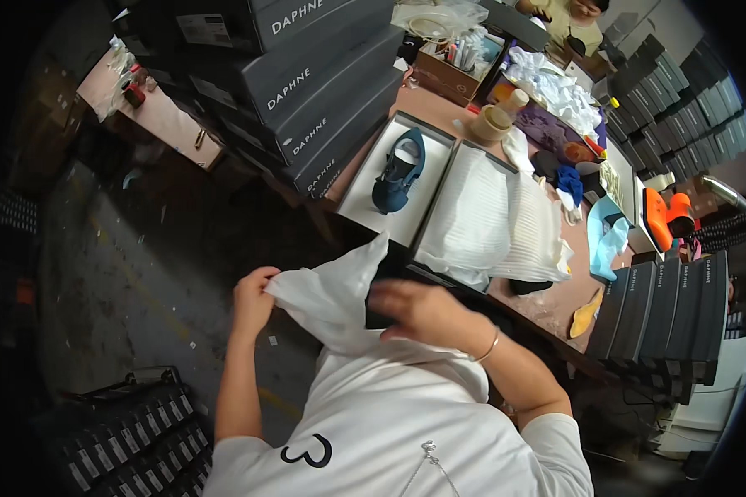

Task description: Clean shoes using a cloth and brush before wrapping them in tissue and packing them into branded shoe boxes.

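Observation:
My left hand [257, 300] is closed, pinching the left corner of a thin white sheet [327, 294], perhaps tissue paper or foam, which hangs in front of my shirt. My right hand [427, 315], with a bangle at its wrist, is at the sheet's right edge. Its fingers are smeared by motion, so whether they grip the sheet is unclear. Beyond, on the table, an open shoe box [359, 196] holds one dark blue shoe [399, 178] with white stuffing in it. Beside that lies another open box part, filled with ribbed white wrapping sheets [471, 211] that spill rightward.
Grey shoe boxes [307, 91] form a tall stack at back left; more boxes [659, 319] stand on the right. A crumpled-paper bin [551, 91], tape roll [491, 124], light-blue cloth [609, 240] and orange object [656, 219] crowd the table. Another person [574, 25] is at the far side.

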Tool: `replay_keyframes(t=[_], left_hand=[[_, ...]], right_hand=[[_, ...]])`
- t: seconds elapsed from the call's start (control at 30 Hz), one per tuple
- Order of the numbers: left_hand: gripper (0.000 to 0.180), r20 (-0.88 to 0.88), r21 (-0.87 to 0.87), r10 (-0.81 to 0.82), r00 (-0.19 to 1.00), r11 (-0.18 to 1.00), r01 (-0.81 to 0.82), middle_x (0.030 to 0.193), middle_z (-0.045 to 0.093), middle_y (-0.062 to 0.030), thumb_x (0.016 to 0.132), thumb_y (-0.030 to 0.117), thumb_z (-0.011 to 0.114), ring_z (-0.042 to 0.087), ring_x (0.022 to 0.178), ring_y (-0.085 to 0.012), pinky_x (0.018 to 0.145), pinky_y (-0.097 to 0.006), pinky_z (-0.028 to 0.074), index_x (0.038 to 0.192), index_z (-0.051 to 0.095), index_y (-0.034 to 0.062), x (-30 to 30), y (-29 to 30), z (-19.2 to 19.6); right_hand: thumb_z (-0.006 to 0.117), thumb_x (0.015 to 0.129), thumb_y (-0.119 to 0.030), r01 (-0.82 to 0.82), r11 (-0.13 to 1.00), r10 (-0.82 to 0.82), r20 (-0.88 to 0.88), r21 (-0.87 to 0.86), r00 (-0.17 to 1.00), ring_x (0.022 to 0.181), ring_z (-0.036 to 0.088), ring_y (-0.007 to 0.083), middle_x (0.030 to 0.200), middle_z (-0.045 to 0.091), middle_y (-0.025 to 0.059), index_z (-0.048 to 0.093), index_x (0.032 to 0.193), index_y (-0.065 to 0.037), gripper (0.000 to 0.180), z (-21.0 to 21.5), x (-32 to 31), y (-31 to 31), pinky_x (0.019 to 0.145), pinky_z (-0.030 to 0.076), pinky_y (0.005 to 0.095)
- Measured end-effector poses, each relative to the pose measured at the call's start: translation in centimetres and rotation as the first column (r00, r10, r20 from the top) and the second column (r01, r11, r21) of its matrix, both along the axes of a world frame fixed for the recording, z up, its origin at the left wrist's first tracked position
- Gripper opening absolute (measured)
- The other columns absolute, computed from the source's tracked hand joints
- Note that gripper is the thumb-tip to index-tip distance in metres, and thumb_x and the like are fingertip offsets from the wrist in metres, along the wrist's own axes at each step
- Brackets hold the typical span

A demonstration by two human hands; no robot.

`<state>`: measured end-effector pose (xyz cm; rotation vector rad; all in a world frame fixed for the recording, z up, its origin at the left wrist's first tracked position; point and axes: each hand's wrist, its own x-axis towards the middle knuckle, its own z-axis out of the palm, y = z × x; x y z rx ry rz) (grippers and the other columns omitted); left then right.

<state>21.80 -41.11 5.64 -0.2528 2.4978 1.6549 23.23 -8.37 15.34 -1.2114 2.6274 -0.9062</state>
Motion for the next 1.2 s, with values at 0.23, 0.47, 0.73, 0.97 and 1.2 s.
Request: replay_keyframes(t=[0.23,0.47,0.73,0.97,1.2], left_hand=[[0.033,-0.232,-0.032,-0.053,0.971,0.998,0.046,0.084,0.062,-0.0139,0.066,-0.01,0.039,0.062,0.084,-0.0271,0.079,-0.031,0.047,0.086,0.064,-0.0028,0.2,1.5,0.3],[0.018,-0.267,0.102,-0.228,0.936,0.959,0.263,0.075,0.058,-0.014,0.072,-0.001,0.048,0.054,0.064,-0.0214,0.06,-0.029,0.042,0.085,0.06,-0.0048,-3.1,4.5,2.7],[0.02,-0.743,-0.203,-0.183,0.644,0.978,0.044,0.09,0.066,-0.0162,0.075,0.0,0.07,0.066,0.081,-0.0308,0.071,-0.036,0.05,0.094,0.064,-0.0003,-17.3,15.9,15.5],[0.036,-0.793,-0.374,-0.476,0.379,0.873,0.313,0.096,0.068,-0.0157,0.08,-0.003,0.057,0.065,0.09,-0.0293,0.078,-0.037,0.05,0.114,0.064,0.0061,-21.8,28.9,19.1],[0.033,-0.361,-0.348,-0.545,0.757,0.832,0.433,0.101,0.067,-0.0197,0.084,0.014,0.058,0.066,0.093,-0.0294,0.083,-0.035,0.05,0.115,0.063,0.0042,-22.7,32.2,12.8]], right_hand=[[0.083,0.068,-0.039,0.675,0.694,-0.631,0.24,-0.249,0.738,0.129,0.04,0.0393,0.137,0.04,0.0304,0.028,0.142,0.004,0.102,-4.1,-13.7,-0.4,0.11,0.029,0.0383],[0.061,0.082,-0.038,0.868,0.441,-0.529,0.715,-0.229,0.457,0.121,0.049,0.0399,0.124,0.054,0.029,0.054,0.13,-0.005,0.058,-5.9,-14.9,0.6,0.097,0.045,0.0475],[0.054,0.082,-0.039,0.755,0.013,0.093,0.753,-0.656,0.652,0.114,0.055,0.0414,0.138,0.04,0.0235,0.018,0.148,-0.01,0.08,4.0,-3.4,12.8,0.07,0.06,0.0523],[0.052,0.086,-0.044,0.543,-0.457,0.406,0.378,-0.705,0.832,0.106,0.053,0.0572,0.143,0.036,0.0221,0.019,0.149,-0.023,0.074,1.5,2.9,19.1,0.069,0.06,0.0504],[0.054,0.086,-0.051,0.56,-0.647,0.442,0.344,-0.517,0.828,0.105,0.057,0.0515,0.142,0.038,0.0223,0.013,0.15,-0.019,0.082,-4.6,5.4,20.8,0.07,0.06,0.0464]])
